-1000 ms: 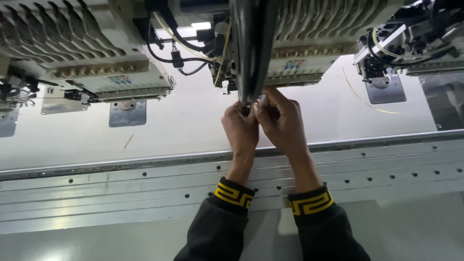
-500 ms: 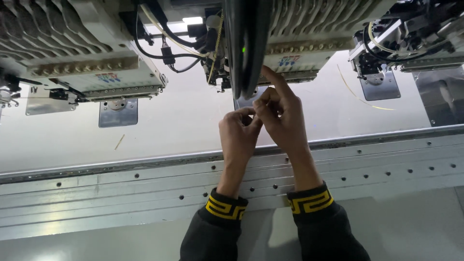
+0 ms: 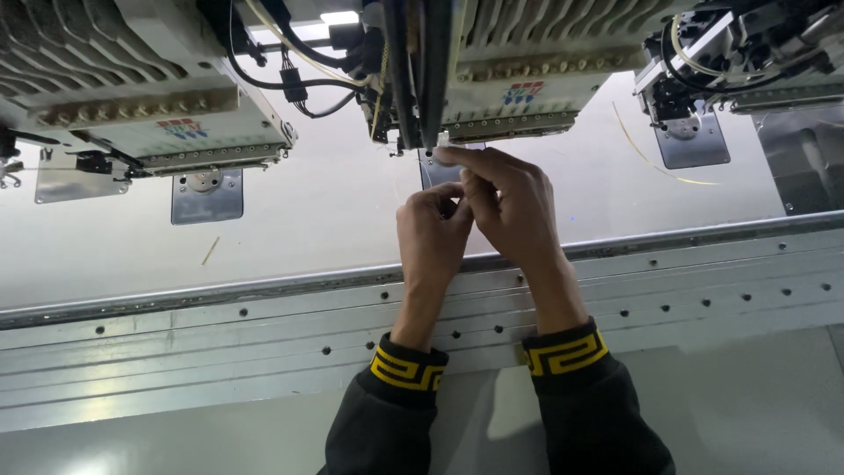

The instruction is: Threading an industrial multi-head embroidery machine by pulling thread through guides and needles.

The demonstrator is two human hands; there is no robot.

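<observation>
I am watching both hands working close together under the middle embroidery head. My left hand is curling its fingers in tight, pinching against the right hand; whatever fine thing is between them is too small for me to tell. My right hand is stretching its forefinger up so the tip is touching the underside of the dark needle case, the other fingers folding loosely toward the left hand.

Just above the fingertips, the head is carrying a small multicoloured label of red, blue and green marks on its pale front. A like label is sitting on the head well to the left. Behind the fingers a grey needle plate is showing; another plate is lying to the left, a third to the right. Everything is resting over the pale tabletop, and my wrists are crossing the drilled metal rail.
</observation>
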